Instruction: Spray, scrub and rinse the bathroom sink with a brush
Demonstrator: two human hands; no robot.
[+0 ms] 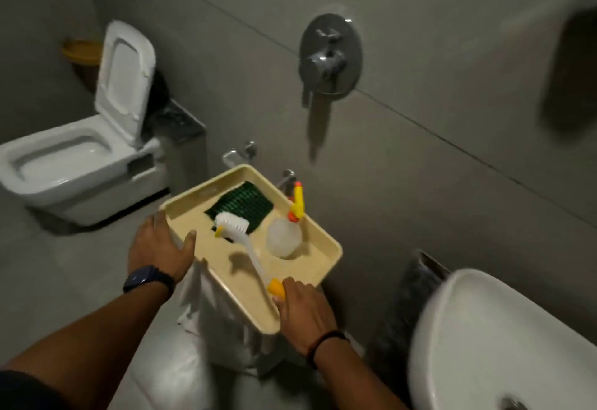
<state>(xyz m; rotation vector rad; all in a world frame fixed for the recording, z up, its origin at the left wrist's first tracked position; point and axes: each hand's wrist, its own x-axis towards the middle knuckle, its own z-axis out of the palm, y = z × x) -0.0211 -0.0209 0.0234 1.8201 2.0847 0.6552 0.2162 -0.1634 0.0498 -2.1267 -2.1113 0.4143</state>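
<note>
A beige tray (318, 266) rests on a white-draped stand in the middle of the view. On it lie a white brush (237, 227) with a yellow handle end, a green scrub pad (247, 201) and a clear spray bottle (283, 237) with a yellow and orange nozzle. My left hand (160, 249) grips the tray's left rim, thumb over the edge. My right hand (302, 308) is at the tray's near right edge, fingers closed around the brush's yellow handle end. The white sink (478, 332) fills the lower right corner.
A white toilet (74, 157) with its lid up stands at the left. A chrome wall mixer (329, 57) is mounted on the grey tiled wall above the tray, with small chrome taps (240, 153) just behind it. A dark object hangs at the upper right.
</note>
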